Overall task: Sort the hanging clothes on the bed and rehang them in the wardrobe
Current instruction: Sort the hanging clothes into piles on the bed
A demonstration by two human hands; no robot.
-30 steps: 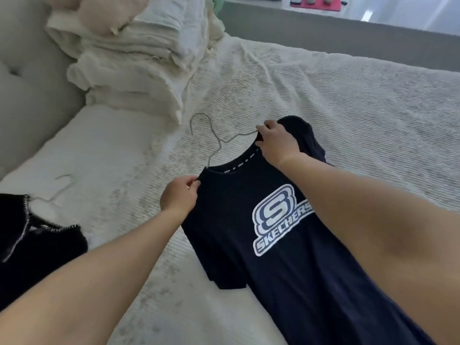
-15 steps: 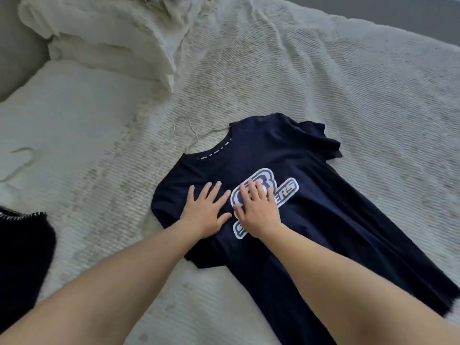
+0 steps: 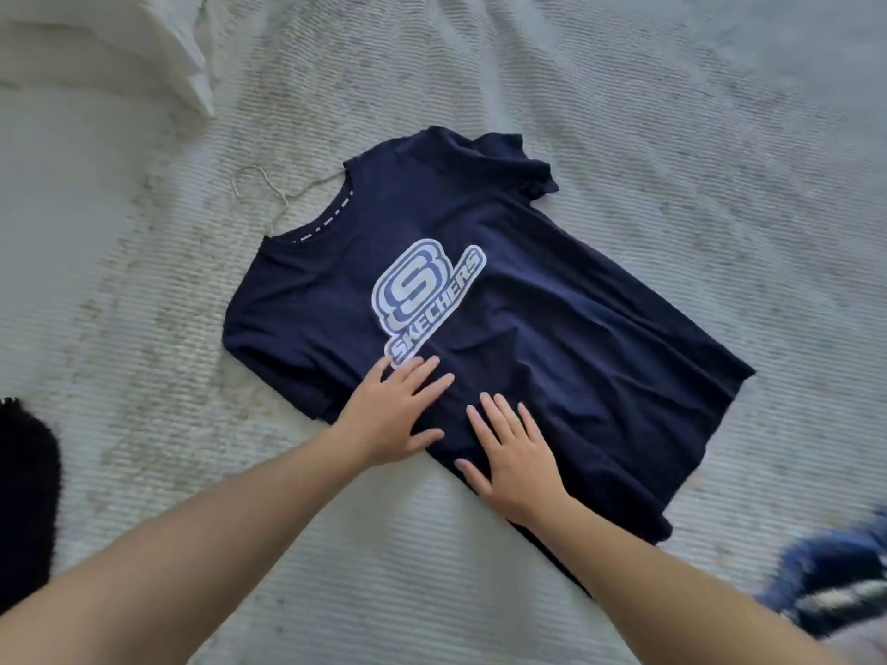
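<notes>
A navy T-shirt (image 3: 552,300) with a white and blue logo lies flat on the white bed cover (image 3: 672,136), collar toward the upper left. A thin wire hanger (image 3: 269,192) sticks out of its collar, the rest hidden inside the shirt. My left hand (image 3: 396,417) rests flat on the shirt just below the logo, fingers spread. My right hand (image 3: 511,455) lies flat beside it on the lower body of the shirt, fingers apart. Neither hand grips anything.
A black garment (image 3: 24,487) lies at the left edge of the bed. A blurred blue and white piece of clothing (image 3: 835,578) shows at the lower right. White pillows (image 3: 120,45) are stacked at the upper left.
My hands let go of the shirt's shoulders, laid it flat, then slid from the logo down toward the hem. The view has tilted lower over the bed.
</notes>
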